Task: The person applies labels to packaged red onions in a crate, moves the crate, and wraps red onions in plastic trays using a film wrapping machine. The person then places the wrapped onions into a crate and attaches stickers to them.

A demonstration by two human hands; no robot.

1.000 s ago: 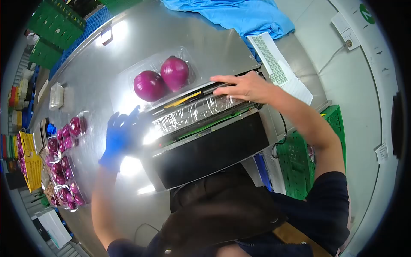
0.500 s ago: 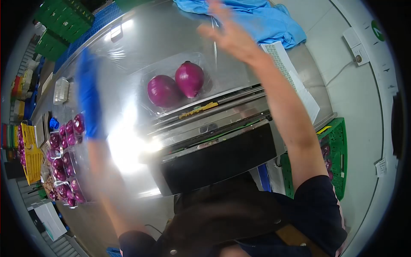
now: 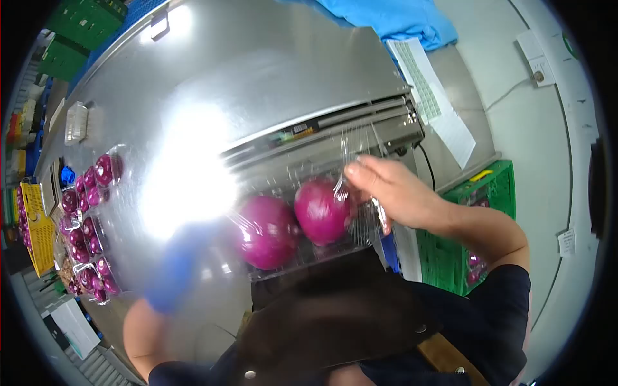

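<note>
Two large peeled-looking purple onions, one on the left (image 3: 266,231) and one on the right (image 3: 323,211), lie side by side in a clear plastic tray (image 3: 308,258) under shiny film. My right hand (image 3: 398,192) is closed on the tray's right end, with wrinkled film bunched at the thumb. Motion smears my left hand (image 3: 183,260), which wears a blue glove, beside the tray's left end. Its fingers cannot be made out, nor whether they touch the tray. The tray is lifted in front of the wrapping machine (image 3: 322,125), close to my apron.
Packs of smaller purple onions (image 3: 84,238) stand along the left of the steel table (image 3: 270,71). An empty clear tray (image 3: 76,123) is at the upper left. Blue cloth (image 3: 405,22) and printed sheets (image 3: 431,96) lie at the back right. A green crate (image 3: 444,257) stands at the right.
The tray with the two onions has come off the table toward my body, now in my right hand. Both hands have moved down from further out over the table.
</note>
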